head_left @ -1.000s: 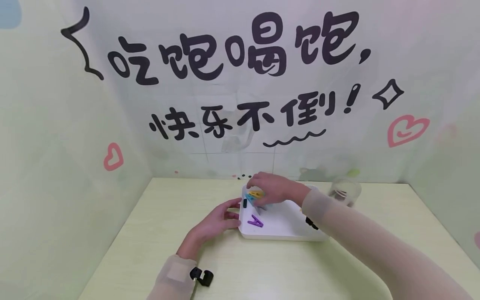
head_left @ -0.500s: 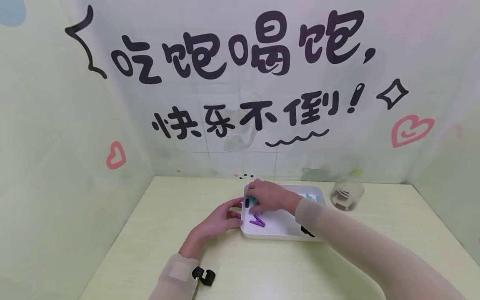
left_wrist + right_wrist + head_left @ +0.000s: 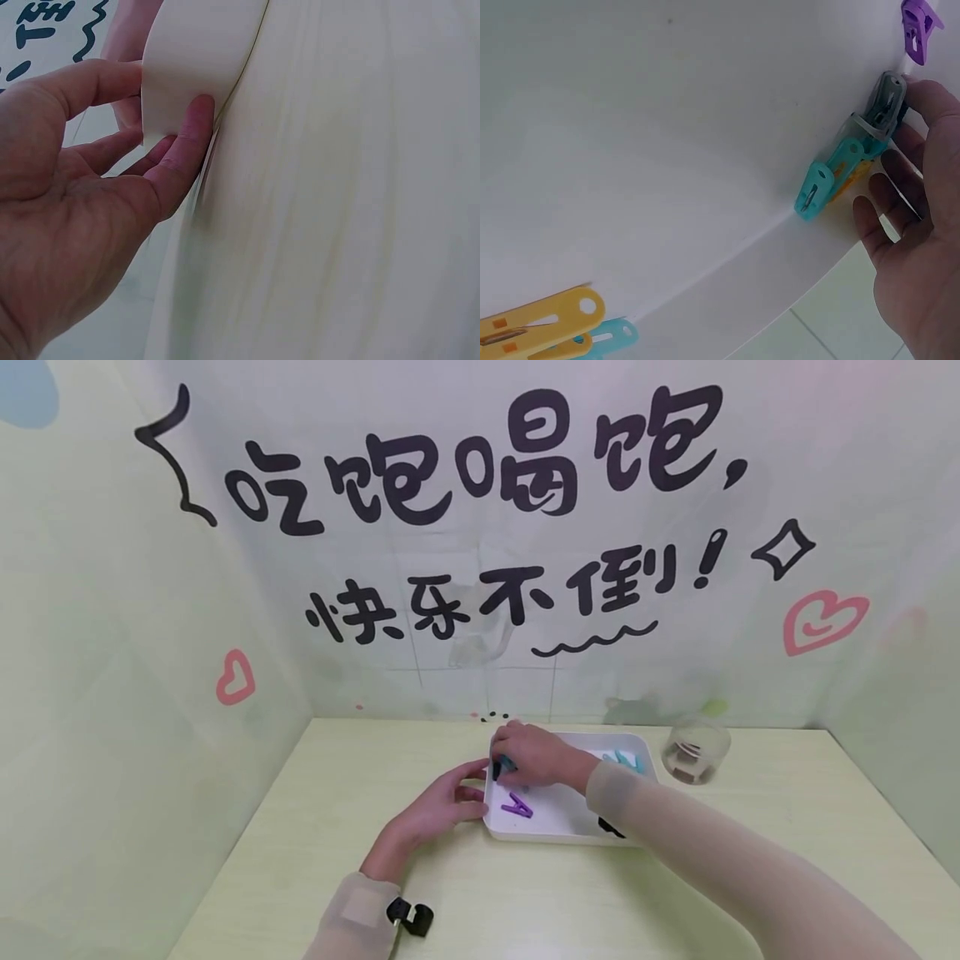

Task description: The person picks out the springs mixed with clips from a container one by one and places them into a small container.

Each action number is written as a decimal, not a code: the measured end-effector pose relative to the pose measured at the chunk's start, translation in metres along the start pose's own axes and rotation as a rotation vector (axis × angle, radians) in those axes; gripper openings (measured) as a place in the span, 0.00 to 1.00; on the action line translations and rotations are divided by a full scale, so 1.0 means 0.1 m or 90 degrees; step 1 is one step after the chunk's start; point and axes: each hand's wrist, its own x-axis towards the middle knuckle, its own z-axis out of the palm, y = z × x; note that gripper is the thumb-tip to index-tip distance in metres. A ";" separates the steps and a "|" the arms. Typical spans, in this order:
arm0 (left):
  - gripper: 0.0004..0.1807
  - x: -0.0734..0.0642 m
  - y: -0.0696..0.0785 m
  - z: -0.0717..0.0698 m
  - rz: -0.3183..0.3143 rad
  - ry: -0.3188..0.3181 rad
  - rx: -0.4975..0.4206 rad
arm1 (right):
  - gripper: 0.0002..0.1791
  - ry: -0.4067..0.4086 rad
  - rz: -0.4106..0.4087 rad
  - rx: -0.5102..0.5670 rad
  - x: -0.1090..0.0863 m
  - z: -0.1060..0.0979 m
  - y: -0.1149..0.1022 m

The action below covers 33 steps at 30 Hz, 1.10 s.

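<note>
My left hand holds the left end of a white tray. In the left wrist view its thumb presses the outer wall and other fingertips touch the end. Over the tray's back left corner, my right hand is bent down. The right wrist view shows its thumb and index finger around the end of a grey clothespin, beside a small dark object partly hidden by the thumb. Teal clothespins and a mostly covered orange one lie against it. A purple clothespin lies nearer the tray's front.
Teal clothespins lie at the tray's back right, where the right wrist view also shows a yellow clothespin. A clear jar with dark contents stands right of the tray. A printed curtain hangs behind the table.
My right hand has lowered into the tray's back left corner, covering the yellow and teal clothespins seen there before. The left hand keeps its place. Teal clothespins at the right have come into view.
</note>
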 end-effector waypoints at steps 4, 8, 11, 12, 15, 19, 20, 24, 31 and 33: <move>0.41 0.01 0.01 0.02 0.002 -0.005 0.000 | 0.20 -0.007 0.006 0.004 -0.03 -0.03 0.01; 0.40 0.01 0.02 0.04 0.003 -0.004 0.007 | 0.18 -0.012 0.012 0.010 -0.08 -0.12 0.01; 0.40 0.02 0.02 0.04 0.001 0.001 0.014 | 0.17 -0.010 0.028 0.032 -0.12 -0.21 0.00; 0.41 0.02 0.02 0.04 0.002 0.001 0.015 | 0.17 -0.008 0.034 0.041 -0.14 -0.23 0.01; 0.41 0.03 0.02 0.04 0.001 0.004 0.017 | 0.17 -0.002 0.056 0.071 -0.19 -0.30 0.02; 0.39 0.03 0.01 0.04 -0.007 0.007 0.024 | 0.18 0.008 0.078 0.114 -0.27 -0.39 0.04; 0.39 0.02 0.01 0.04 -0.007 0.006 0.026 | 0.18 0.012 0.080 0.120 -0.30 -0.41 0.04; 0.37 0.03 -0.01 0.03 -0.012 0.007 0.035 | 0.17 0.030 0.073 0.139 -0.41 -0.47 0.10; 0.38 0.02 -0.01 0.04 -0.015 0.019 0.026 | 0.17 0.068 0.053 0.133 -0.60 -0.55 0.22; 0.38 0.02 -0.01 0.04 -0.013 0.023 0.028 | 0.17 0.076 0.070 0.135 -0.65 -0.56 0.24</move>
